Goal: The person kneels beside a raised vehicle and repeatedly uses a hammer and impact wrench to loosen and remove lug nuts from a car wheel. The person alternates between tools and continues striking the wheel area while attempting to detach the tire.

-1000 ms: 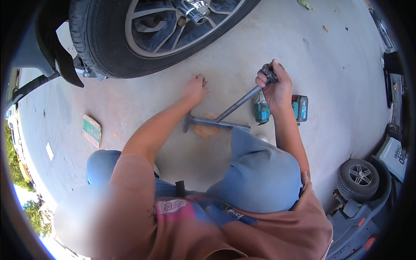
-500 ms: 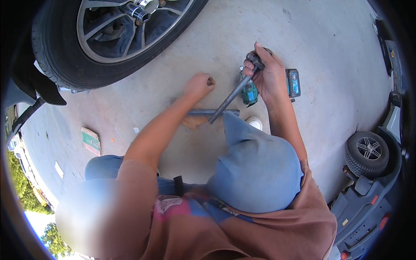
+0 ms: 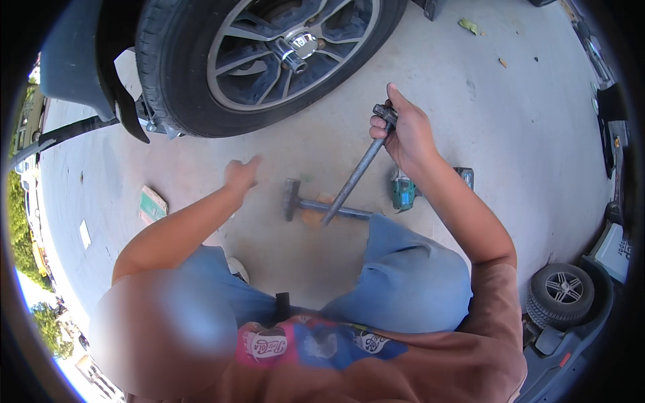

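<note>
In my right hand [image 3: 411, 138] is a dark metal breaker bar [image 3: 356, 176], gripped near its thick head, with the bar slanting down to the left. My left hand [image 3: 242, 174], slightly blurred, is below the wheel with a finger stretched out and nothing visible in it. A chrome socket [image 3: 293, 59] sticks out from the hub area of the alloy wheel [image 3: 195, 74], above both hands. On the floor between my hands lies a metal hammer [image 3: 291, 199], its handle running toward my right knee. The bar's lower end overlaps that handle in view; I cannot tell whether they touch.
A green cordless impact wrench [image 3: 403, 191] lies on the concrete behind my right forearm. To the left is a green-and-red box [image 3: 153, 204]. A spare wheel [image 3: 561, 293] rests in a car part at the right. A leaf [image 3: 468, 26] lies on the far floor.
My left hand has moved left and lower, away from the bar, uncovering the hammer's head. My right hand still grips the breaker bar. The view has shifted, bringing more of the wheel in.
</note>
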A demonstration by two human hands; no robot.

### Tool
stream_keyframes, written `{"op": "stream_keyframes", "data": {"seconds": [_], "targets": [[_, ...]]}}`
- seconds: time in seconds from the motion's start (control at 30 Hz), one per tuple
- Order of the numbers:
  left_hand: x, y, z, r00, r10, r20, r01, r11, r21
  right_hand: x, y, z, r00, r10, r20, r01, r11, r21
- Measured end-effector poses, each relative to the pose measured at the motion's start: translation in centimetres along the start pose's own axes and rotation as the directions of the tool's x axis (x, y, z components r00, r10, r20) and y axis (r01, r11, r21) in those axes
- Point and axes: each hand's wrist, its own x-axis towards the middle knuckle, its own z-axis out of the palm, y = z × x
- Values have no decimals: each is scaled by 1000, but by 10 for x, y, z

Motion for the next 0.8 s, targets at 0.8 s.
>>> {"op": "stream_keyframes", "data": {"seconds": [0.8], "targets": [[9, 48, -114, 348, 832, -431, -878, 451, 161, 35, 53, 115, 936, -346, -72, 353, 905, 239]]}}
